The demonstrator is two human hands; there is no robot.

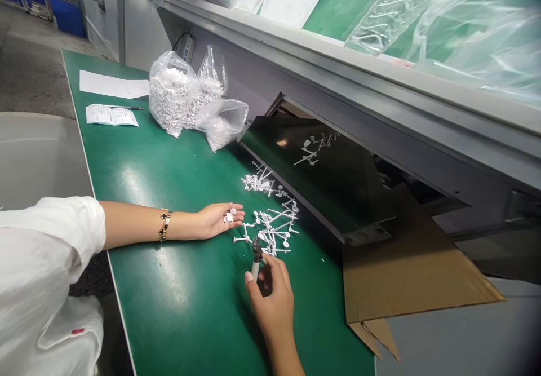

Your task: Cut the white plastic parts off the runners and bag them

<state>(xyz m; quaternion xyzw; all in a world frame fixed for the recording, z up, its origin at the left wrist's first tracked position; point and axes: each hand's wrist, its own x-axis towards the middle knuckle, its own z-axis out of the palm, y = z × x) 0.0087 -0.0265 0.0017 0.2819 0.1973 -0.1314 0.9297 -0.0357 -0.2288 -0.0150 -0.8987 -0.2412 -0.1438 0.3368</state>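
Palm up over the green table, my left hand [220, 219] has its fingers stretched out, with a few small white plastic pieces [229, 216] lying on them. My right hand [273, 294] is closed around a pair of side cutters [256, 255] with pale handles; most of the grip is hidden by the fingers. The cutters' dark jaws reach the near edge of a loose heap of white plastic sprues [270, 230], thin branches with small round tabs. Whether the jaws touch a sprue, I cannot tell. A smaller cluster of white sprues [258, 182] lies farther back.
Clear bags of small white parts [171, 97] stand at the table's far end, near an open booklet [110, 115], a pen and a white sheet [113, 84]. A dark glossy panel [316, 167] and a cardboard piece [406, 269] border the right side, beneath a shelf edge [338, 74].
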